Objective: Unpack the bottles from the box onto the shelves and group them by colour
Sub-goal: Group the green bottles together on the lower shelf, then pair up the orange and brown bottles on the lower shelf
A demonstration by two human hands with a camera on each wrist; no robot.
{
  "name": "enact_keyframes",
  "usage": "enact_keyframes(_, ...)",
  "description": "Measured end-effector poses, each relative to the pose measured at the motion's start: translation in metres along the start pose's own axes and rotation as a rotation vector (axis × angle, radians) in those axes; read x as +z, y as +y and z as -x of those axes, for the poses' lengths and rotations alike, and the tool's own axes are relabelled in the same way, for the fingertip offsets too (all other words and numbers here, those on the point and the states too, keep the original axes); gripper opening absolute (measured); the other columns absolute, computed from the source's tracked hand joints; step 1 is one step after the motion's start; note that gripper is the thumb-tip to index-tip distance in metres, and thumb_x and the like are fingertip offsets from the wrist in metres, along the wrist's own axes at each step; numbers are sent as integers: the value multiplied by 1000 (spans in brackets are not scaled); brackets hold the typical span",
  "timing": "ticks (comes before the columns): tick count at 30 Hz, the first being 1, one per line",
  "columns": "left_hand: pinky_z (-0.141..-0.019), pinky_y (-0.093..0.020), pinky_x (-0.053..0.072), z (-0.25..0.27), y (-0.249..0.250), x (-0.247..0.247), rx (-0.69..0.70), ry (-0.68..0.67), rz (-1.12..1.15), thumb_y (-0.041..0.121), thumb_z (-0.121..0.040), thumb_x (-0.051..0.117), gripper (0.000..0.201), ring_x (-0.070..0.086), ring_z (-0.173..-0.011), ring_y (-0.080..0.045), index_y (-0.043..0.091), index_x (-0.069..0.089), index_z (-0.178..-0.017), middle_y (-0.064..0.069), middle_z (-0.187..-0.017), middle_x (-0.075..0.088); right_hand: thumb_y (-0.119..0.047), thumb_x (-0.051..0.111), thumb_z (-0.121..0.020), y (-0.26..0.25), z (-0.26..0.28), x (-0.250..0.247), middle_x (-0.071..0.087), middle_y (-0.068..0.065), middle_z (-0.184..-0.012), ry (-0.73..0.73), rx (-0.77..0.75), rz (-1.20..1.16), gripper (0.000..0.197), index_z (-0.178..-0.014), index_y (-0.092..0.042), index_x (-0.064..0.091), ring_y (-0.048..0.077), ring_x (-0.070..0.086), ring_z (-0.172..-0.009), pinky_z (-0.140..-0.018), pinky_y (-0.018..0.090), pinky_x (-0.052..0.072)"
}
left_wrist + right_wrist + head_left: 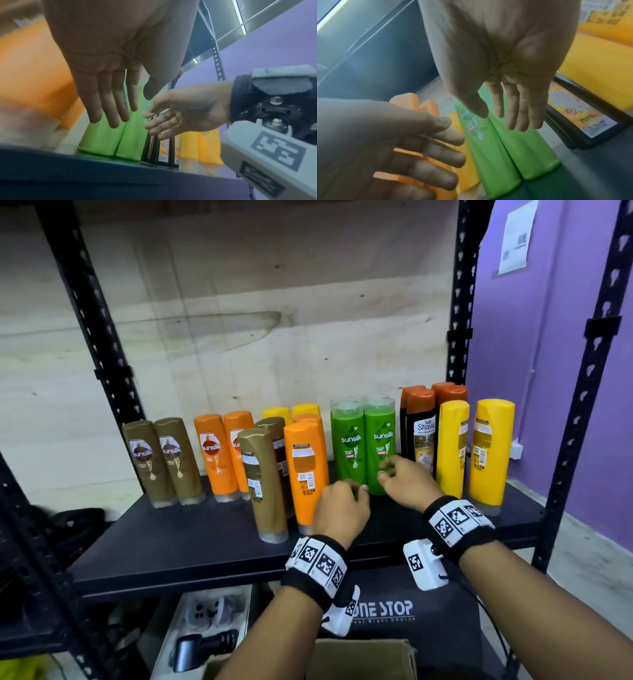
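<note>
Two green bottles (pixel 363 445) (pixel 109 140) (pixel 513 155) stand side by side on the black shelf (pixel 191 546). My left hand (pixel 342 503) (pixel 109 102) hovers just in front of the left one, fingers relaxed and holding nothing. My right hand (pixel 399 477) (pixel 510 111) hovers at the right one's lower front, empty too. Left of them stand an orange bottle (pixel 306 474) and a brown-gold bottle (pixel 263 484), with more brown bottles (pixel 164 462) and orange bottles (pixel 219 455) behind. Dark bottles (pixel 419 433) and yellow bottles (pixel 474 450) stand at the right.
The cardboard box (pixel 363 659) sits below at the frame's bottom, under my forearms. Black slotted shelf posts (pixel 459 302) rise on both sides. A purple wall (pixel 534 371) lies to the right. A lower shelf holds a white tray of gadgets (pixel 205 628).
</note>
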State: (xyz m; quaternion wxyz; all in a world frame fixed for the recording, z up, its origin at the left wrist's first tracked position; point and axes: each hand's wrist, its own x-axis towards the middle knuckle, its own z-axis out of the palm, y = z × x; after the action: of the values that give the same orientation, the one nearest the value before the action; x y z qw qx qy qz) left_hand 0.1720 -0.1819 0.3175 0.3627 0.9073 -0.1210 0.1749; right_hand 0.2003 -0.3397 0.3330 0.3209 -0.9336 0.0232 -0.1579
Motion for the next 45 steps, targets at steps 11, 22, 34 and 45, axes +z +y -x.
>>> enact_keyframes(11, -101, -26, 34, 35, -24, -41, 120, 507, 62, 20, -90, 67, 48, 43, -125, -26, 10, 49, -132, -10, -132, 40, -21, 54, -97, -45, 32, 1, 70, 5, -91, -53, -213, 107, 17, -92, -14, 70, 22, 66, -87, -81, 34, 55)
enact_keyframes(22, -113, -42, 35, 25, -41, -20, -65, 269, 190, 22, -101, 56, 84, 40, -140, -35, 9, -1, -161, -19, -157, 32, -23, 54, -95, -51, 39, 3, 70, 4, -87, -115, -219, 120, 17, -88, -16, 68, 21, 65, -83, -83, 38, 56)
enact_keyframes(34, -102, -32, 46, 40, -53, -25, -2, 296, 320, 26, -95, 69, 59, 53, -123, -19, 15, 37, -144, -4, -138, 50, -33, 54, -98, -38, 40, 30, 70, 7, -99, -130, -154, 142, 25, -106, -18, 72, 23, 65, -86, -81, 34, 55)
enact_keyframes(45, -104, -46, 51, 59, -68, -75, -6, 361, 388, 35, -91, 74, 57, 58, -123, -14, 35, 39, -137, 9, -133, 58, -39, 62, -96, -71, 15, 53, 60, 6, -129, 5, -170, -15, 49, -137, -15, 50, 26, 57, -120, -100, 39, 49)
